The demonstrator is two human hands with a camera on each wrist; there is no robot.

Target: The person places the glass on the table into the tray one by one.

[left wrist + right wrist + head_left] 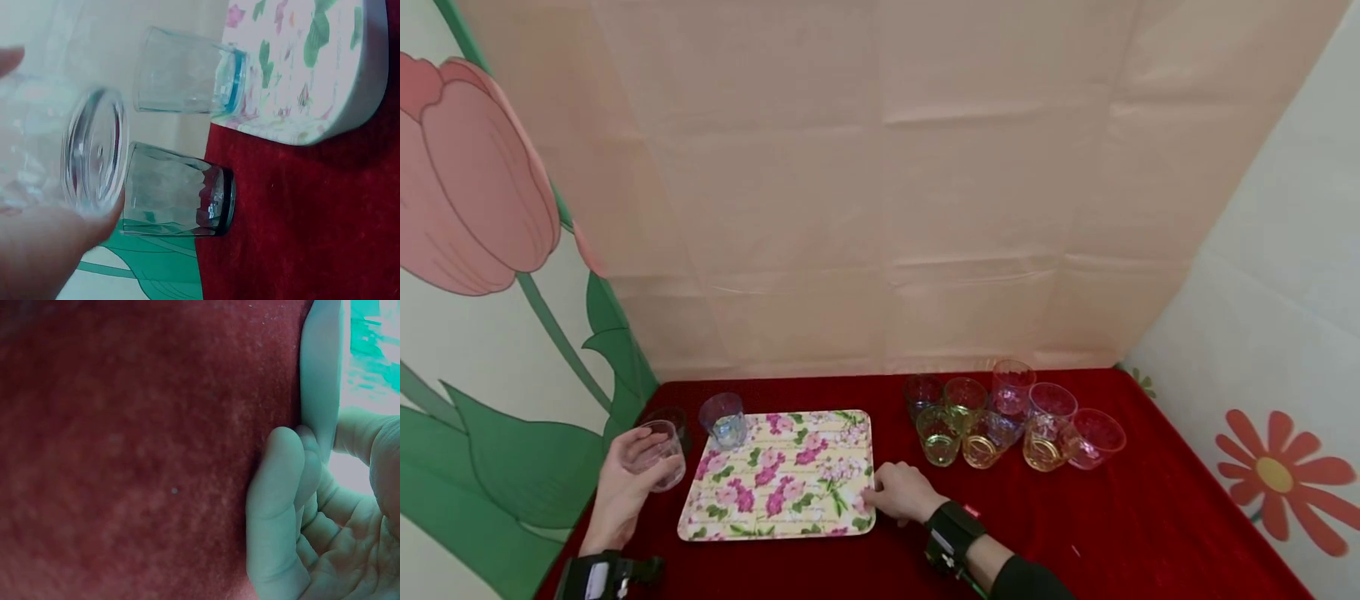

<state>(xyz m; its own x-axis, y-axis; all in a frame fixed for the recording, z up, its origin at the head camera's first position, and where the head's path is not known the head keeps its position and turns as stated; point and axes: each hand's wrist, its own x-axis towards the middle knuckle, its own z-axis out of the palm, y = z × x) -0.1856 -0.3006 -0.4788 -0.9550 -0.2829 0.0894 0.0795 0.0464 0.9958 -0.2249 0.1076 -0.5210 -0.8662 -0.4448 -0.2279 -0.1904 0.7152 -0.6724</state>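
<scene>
My left hand (619, 479) grips a clear drinking glass (662, 454) off the tray's left side. In the left wrist view that clear glass (94, 153) is tilted, its thick base in sight. A bluish glass (724, 423) stands on the back left corner of the flowered tray (752, 504). Just left of the tray, a dark grey glass (178, 194) rests on the red cloth, partly behind the held glass in the head view. My right hand (906, 493) pinches the tray's right rim, thumb above and fingers against the outer side.
Several coloured glasses stand close together at the back right, among them a green glass (940, 437), an amber glass (983, 442) and a pink glass (1097, 437). Red cloth (1112, 533) covers the table. A beige sheet (880, 208) hangs behind it.
</scene>
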